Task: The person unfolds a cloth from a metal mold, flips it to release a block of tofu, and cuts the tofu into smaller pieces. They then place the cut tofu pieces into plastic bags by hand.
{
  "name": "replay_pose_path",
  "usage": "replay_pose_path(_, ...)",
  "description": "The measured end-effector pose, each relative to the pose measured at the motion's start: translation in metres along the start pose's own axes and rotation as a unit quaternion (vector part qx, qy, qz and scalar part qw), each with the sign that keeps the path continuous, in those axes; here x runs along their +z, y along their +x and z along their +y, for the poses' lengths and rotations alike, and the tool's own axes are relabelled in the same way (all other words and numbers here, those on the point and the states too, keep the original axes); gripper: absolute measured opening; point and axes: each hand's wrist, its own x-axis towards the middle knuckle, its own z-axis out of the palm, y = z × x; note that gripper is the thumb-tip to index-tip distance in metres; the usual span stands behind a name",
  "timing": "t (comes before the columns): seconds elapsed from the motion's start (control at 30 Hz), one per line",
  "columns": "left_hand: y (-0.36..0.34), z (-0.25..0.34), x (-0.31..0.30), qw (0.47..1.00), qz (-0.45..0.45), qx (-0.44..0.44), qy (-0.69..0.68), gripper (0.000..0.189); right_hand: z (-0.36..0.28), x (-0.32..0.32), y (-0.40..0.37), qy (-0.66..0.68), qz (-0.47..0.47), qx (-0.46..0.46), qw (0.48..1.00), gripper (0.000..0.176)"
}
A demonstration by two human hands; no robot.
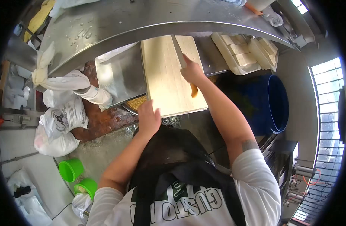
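the two hands are apart: the right hand [192, 72] is closed around a knife [178, 51], its index finger stretched along the blade and the orange handle end showing below the fist, while the left hand [149, 117] rests at the slab's near left corner — thumb held away from the fingers. the pale slab [163, 79] lies on the steel table [122, 73], with the blade running lengthwise across its far half. beside its left edge, lower down, sits a pan of yellow grains [136, 103]. to the right are two trays [240, 70] of pale blocks [245, 58] — and, nearer, a blue barrel [256, 105]. two green buckets [72, 169] stand at the lower left.
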Motion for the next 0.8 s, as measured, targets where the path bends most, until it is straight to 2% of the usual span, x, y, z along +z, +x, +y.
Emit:
replay_pose_path(0.03,0.009,0.022,-0.009,0.988,-0.020,0.143,0.052,0.064,-0.011,-0.005,0.013,0.022,-0.019,0.013,1.000,0.082)
replay_pose_path(0.07,0.017,0.040,-0.011,0.989,-0.022,0.135,0.052,0.064,-0.017,-0.005,0.027,0.044,-0.038,0.026,0.998,0.083)
replay_pose_path(0.13,0.032,0.062,-0.008,0.944,-0.174,0.226,0.165,0.091,-0.015,0.009,0.059,0.046,-0.021,0.011,0.999,0.082)
replay_pose_path(0.17,0.036,0.062,0.000,0.945,-0.178,0.219,0.164,0.091,-0.013,0.016,0.073,0.048,0.002,-0.003,0.999,0.081)
replay_pose_path(0.23,0.041,0.055,0.018,0.922,-0.224,0.210,0.235,0.111,-0.017,0.018,0.093,0.024,-0.022,-0.006,0.999,0.082)
replay_pose_path(0.33,0.042,0.054,0.024,0.905,-0.212,0.227,0.293,0.122,-0.019,0.022,0.105,-0.010,-0.045,-0.002,0.999,0.083)
replay_pose_path(0.37,0.042,0.056,0.023,0.898,-0.235,0.220,0.300,0.101,-0.018,0.021,0.105,-0.040,-0.067,-0.018,0.997,0.082)
replay_pose_path(0.4,0.042,0.052,0.027,0.898,-0.238,0.220,0.299,0.101,-0.019,0.020,0.102,-0.070,-0.087,-0.035,0.993,0.081)
replay_pose_path(0.5,0.038,0.044,0.038,0.898,-0.147,0.259,0.326,0.067,-0.023,0.019,0.082,-0.057,-0.108,0.012,0.992,0.078)
replay_pose_path(0.6,0.038,0.046,0.041,0.889,-0.163,0.244,0.352,0.068,-0.023,0.019,0.045,-0.078,-0.125,0.021,0.989,0.075)
replay_pose_path(0.63,0.038,0.041,0.045,0.901,-0.132,0.258,0.322,0.091,-0.012,0.027,0.039,-0.080,-0.126,0.030,0.988,0.075)
replay_pose_path(0.67,0.037,0.036,0.050,0.901,-0.133,0.263,0.319,0.091,0.004,0.039,0.025,-0.070,-0.116,-0.039,0.990,0.076)
replay_pose_path(0.73,0.037,0.037,0.050,0.895,-0.118,0.265,0.339,0.090,-0.009,0.030,-0.031,-0.038,-0.091,0.011,0.995,0.077)
replay_pose_path(0.8,0.037,0.048,0.037,0.883,-0.150,0.262,0.359,0.100,0.004,0.038,-0.115,-0.054,-0.071,-0.015,0.996,0.079)
